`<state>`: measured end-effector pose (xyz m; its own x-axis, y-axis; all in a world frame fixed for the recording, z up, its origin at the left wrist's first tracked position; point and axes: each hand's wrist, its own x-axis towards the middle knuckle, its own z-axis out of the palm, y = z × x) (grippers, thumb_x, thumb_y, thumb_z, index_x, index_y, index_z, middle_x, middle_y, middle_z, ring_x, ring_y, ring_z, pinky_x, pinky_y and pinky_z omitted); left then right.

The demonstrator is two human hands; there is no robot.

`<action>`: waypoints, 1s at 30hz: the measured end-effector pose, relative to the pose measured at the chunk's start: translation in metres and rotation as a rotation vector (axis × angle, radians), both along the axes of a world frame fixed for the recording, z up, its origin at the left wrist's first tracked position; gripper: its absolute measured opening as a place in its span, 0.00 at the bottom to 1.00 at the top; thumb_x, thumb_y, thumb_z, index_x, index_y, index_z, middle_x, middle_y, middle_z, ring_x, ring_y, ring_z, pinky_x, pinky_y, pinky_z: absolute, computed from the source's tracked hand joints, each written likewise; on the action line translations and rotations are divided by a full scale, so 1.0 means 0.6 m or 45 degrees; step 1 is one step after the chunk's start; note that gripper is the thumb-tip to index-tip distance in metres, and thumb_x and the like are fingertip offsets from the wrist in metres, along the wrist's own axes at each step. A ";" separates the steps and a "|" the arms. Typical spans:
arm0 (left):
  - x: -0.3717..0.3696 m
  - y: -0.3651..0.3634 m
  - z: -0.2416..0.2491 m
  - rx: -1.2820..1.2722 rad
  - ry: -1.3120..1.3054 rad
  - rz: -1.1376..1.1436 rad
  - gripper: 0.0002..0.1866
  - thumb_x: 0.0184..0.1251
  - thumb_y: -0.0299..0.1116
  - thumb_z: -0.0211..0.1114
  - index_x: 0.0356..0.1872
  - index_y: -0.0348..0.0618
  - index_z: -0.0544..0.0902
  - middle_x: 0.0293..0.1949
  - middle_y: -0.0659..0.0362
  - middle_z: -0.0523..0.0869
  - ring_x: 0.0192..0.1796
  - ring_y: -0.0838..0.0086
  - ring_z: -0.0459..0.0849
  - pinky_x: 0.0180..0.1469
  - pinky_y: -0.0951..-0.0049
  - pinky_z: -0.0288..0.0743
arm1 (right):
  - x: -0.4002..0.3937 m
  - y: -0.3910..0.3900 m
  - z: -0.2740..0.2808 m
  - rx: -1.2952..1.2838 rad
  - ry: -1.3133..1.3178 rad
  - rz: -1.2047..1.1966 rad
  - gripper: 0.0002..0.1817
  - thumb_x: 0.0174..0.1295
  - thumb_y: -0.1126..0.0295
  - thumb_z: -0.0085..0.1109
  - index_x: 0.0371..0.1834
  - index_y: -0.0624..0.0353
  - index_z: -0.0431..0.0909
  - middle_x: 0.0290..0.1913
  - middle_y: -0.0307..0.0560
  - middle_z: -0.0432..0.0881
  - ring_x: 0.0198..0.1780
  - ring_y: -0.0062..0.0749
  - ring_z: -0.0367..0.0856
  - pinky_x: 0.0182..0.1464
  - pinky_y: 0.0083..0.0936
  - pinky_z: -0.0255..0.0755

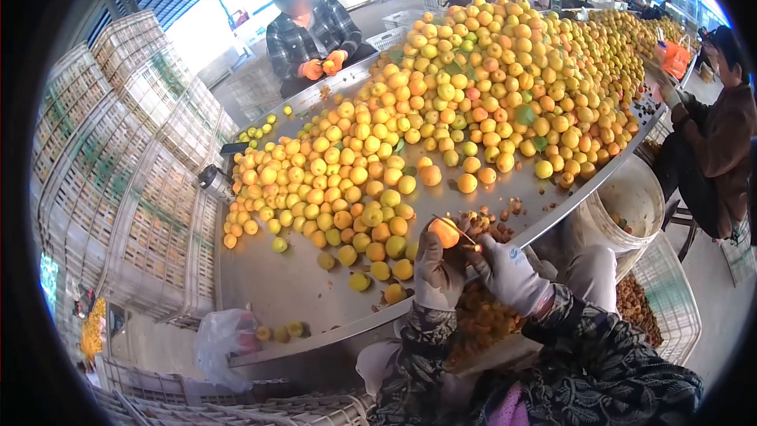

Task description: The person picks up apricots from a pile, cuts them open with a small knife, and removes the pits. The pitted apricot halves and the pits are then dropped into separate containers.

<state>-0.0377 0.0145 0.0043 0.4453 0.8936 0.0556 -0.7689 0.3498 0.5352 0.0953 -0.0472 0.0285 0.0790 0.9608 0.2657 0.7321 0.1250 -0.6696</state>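
Near the table's front edge, my gloved left hand [438, 272] is closed around an orange-yellow fruit [444, 233]. My gloved right hand [509, 272] is closed on a thin tool [460, 229] that lies across the top of the fruit. Just behind both hands, small brown pits and scraps [493, 225] lie on the metal table [292, 300]. Below the hands, a container of opened fruit pieces [482, 317] shows partly behind my sleeves.
A large heap of yellow-orange fruit [473, 87] covers much of the table. A white bucket [631, 197] stands at the right, a plastic bag [223, 347] hangs at the front left, and crates [134, 166] are stacked left. Several people sit around the table.
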 end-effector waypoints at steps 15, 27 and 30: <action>0.010 -0.006 -0.020 -0.205 0.079 0.002 0.22 0.65 0.45 0.68 0.53 0.42 0.78 0.46 0.57 0.85 0.42 0.72 0.84 0.36 0.75 0.80 | -0.022 0.016 -0.044 -0.112 0.106 -0.067 0.20 0.64 0.65 0.56 0.56 0.62 0.69 0.31 0.62 0.81 0.37 0.62 0.79 0.36 0.47 0.72; -0.034 0.016 0.075 0.270 0.723 -0.195 0.22 0.56 0.23 0.73 0.53 0.41 0.79 0.49 0.58 0.83 0.51 0.75 0.82 0.46 0.72 0.84 | 0.013 -0.013 -0.044 -0.013 0.183 0.062 0.20 0.70 0.58 0.52 0.51 0.67 0.73 0.28 0.54 0.81 0.32 0.43 0.82 0.36 0.34 0.73; -0.026 0.004 0.064 0.039 0.359 -0.227 0.24 0.54 0.26 0.75 0.53 0.39 0.79 0.50 0.59 0.83 0.54 0.73 0.81 0.54 0.71 0.80 | 0.013 -0.020 -0.019 0.037 0.483 0.088 0.21 0.70 0.56 0.52 0.51 0.66 0.73 0.29 0.55 0.81 0.34 0.46 0.82 0.38 0.36 0.73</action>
